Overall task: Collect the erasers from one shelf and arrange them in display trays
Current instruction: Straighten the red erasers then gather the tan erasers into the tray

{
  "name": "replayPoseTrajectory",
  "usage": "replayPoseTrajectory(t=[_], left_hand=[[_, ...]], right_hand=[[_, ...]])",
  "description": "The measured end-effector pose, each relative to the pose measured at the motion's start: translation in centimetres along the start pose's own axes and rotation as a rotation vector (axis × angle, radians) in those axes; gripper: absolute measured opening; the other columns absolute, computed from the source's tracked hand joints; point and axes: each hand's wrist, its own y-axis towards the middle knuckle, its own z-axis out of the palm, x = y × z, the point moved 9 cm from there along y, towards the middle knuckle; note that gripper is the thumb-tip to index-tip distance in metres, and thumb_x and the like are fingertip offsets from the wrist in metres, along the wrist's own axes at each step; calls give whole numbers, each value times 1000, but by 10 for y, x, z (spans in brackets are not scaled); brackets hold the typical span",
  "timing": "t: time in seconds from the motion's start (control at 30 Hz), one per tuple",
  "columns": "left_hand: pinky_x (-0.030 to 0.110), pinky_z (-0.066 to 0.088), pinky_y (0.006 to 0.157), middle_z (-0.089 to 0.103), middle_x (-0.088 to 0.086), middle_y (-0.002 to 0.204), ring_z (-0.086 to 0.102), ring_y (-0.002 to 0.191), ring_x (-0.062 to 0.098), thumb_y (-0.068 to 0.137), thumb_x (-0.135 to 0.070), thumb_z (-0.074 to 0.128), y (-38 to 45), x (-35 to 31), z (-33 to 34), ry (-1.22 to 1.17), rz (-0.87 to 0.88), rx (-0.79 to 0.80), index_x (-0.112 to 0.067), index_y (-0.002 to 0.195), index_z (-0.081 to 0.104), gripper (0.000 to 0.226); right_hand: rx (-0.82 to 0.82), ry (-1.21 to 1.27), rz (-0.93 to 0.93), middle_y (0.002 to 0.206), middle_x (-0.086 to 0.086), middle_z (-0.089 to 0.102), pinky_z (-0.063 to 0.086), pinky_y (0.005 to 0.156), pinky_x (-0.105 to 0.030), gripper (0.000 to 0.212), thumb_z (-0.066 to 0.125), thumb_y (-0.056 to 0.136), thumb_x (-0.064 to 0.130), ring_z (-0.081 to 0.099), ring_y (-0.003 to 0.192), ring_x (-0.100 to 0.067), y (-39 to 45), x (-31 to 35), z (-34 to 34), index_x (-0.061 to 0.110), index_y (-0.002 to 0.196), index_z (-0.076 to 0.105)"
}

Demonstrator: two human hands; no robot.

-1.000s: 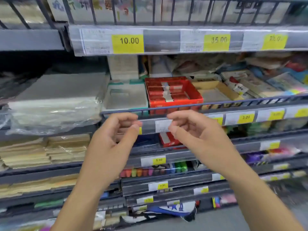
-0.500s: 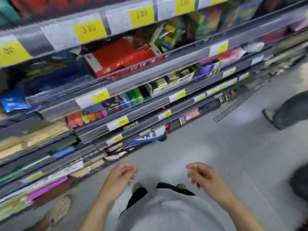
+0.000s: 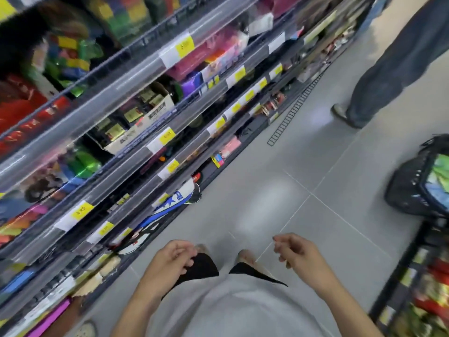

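Both grips, left hand (image 3: 172, 260) and right hand (image 3: 297, 251), seemingly empty.

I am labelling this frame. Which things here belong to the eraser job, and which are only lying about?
Job:
- left hand, empty
- right hand, empty
- grey tiered shelves of stationery

Lying about:
- black mesh shopping basket
- thin black wire rack strip on the floor

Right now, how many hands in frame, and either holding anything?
2. Left hand low centre-left, right hand low centre-right, both over the floor, fingers loosely curled, holding nothing visible.
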Motion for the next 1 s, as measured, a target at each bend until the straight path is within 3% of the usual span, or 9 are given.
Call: replayPoseTrajectory(t=[0.13, 0.23, 0.3, 0.43, 0.6, 0.7, 0.8, 1.0], left_hand=[[31, 55, 81, 80, 3, 98, 71, 86, 16, 102, -15, 64, 19, -34, 24, 6, 21, 40, -17, 108, 71, 10], [27, 54, 78, 81, 0, 99, 70, 82, 12, 102, -15, 63, 43, -60, 40, 26, 27, 78, -19, 109, 70, 11], [23, 53, 75, 80, -2, 102, 71, 82, 10, 102, -16, 63, 65, -81, 51, 59, 43, 109, -21, 110, 70, 12], [23, 51, 75, 80, -8, 100, 72, 81, 4, 103, -19, 63, 120, -137, 72, 124, 97, 183, -21, 112, 69, 12], [30, 52, 81, 80, -6, 102, 73, 89, 11, 100, -24, 66, 171, -222, 100, 158, 156, 284, -23, 111, 71, 13], [31, 53, 79, 80, -4, 102, 72, 86, 11, 90, -34, 66, 195, -275, 122, 178, 202, 323, -21, 110, 71, 24], [32, 54, 81, 80, -5, 102, 73, 90, 12, 100, -24, 64, 216, -317, 145, 209, 223, 349, -23, 109, 71, 11], [31, 54, 87, 79, -10, 108, 74, 96, 8, 99, -30, 63, 242, -382, 190, 253, 260, 344, -46, 101, 73, 18]], right_hand=[[-47, 72, -83, 88, 0, 73, 50, 61, -20, 21, 64, 95, 20, 68, 70, -11, 21, 47, -33, 40, 96, 73], [-95, 113, -126, 88, 1, 74, 52, 61, -21, 15, 64, 89, 30, 68, 72, -11, 39, 77, -57, 40, 97, 72], [-119, 136, -130, 88, 3, 74, 52, 62, -20, 18, 63, 92, 26, 67, 72, -9, 53, 89, -72, 41, 97, 72], [-207, 181, -82, 87, 0, 74, 52, 62, -22, 21, 61, 97, 15, 67, 71, -9, 81, 95, -103, 32, 98, 74], [-286, 208, 18, 88, 1, 74, 51, 63, -25, 19, 60, 98, 11, 65, 70, -11, 104, 92, -138, 23, 104, 73], [-331, 230, 45, 86, -3, 73, 51, 62, -22, 17, 60, 98, 12, 64, 69, -11, 115, 94, -162, 21, 104, 73], [-367, 256, 58, 86, -6, 72, 51, 59, -23, 16, 61, 97, 11, 63, 68, -11, 129, 96, -187, 19, 104, 72], [-360, 276, 70, 87, -9, 72, 51, 64, -27, 17, 64, 96, 19, 65, 68, -12, 178, 107, -247, 31, 95, 75]])
